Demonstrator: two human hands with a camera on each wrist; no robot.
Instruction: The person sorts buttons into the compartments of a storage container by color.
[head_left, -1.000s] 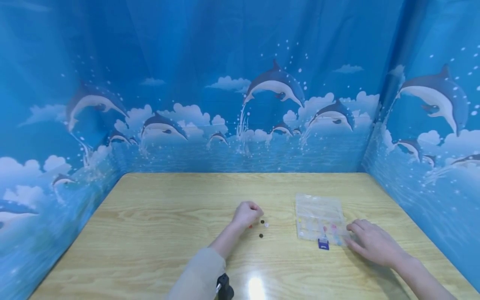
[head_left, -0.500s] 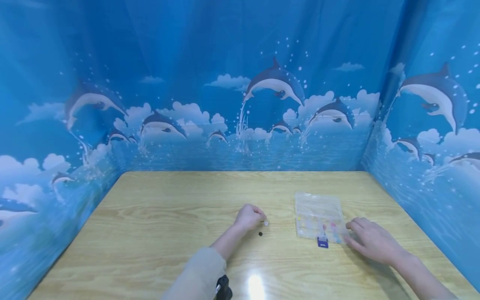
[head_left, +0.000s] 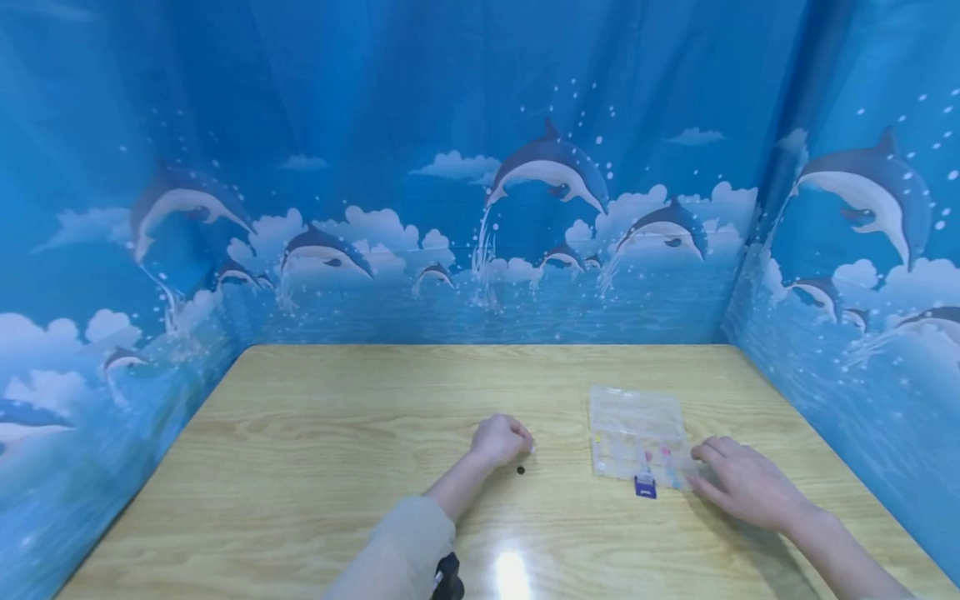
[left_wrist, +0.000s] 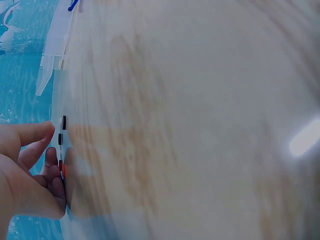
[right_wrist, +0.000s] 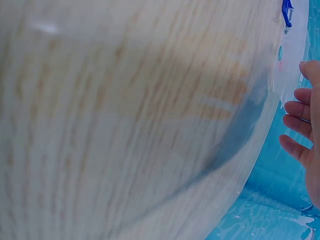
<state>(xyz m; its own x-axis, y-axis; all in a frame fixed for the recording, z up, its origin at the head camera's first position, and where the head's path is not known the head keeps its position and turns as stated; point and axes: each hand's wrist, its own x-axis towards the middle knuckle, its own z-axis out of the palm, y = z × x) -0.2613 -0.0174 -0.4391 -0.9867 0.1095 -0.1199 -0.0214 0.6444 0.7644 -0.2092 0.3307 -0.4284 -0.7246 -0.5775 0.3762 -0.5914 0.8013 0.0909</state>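
Note:
My left hand [head_left: 501, 440] reaches low over the middle of the table, its fingertips at a small white disc [head_left: 533, 450]. Whether they pinch it is hidden. A dark round disc [head_left: 521, 470] lies just in front of the hand. In the left wrist view, two dark discs [left_wrist: 64, 122] and an orange piece [left_wrist: 62, 169] lie beside the curled fingers [left_wrist: 50, 156]. My right hand [head_left: 738, 483] is at the right edge of a clear plastic compartment box [head_left: 637, 410], fingers loosely bent and holding nothing. The box's lid is laid back; small coloured bits sit in its compartments.
A purple-blue clip [head_left: 645, 486] sits on the box's front edge. The wood-grain table [head_left: 337, 400] stretches left of the hands. A blue dolphin curtain [head_left: 420, 167] encloses the back and sides. Light glares off the table's front [head_left: 512, 575].
My left hand has moved slightly right and toward me, bringing its fingertips to the white disc. It now covers the red piece and one dark disc in the head view. The right hand stays put.

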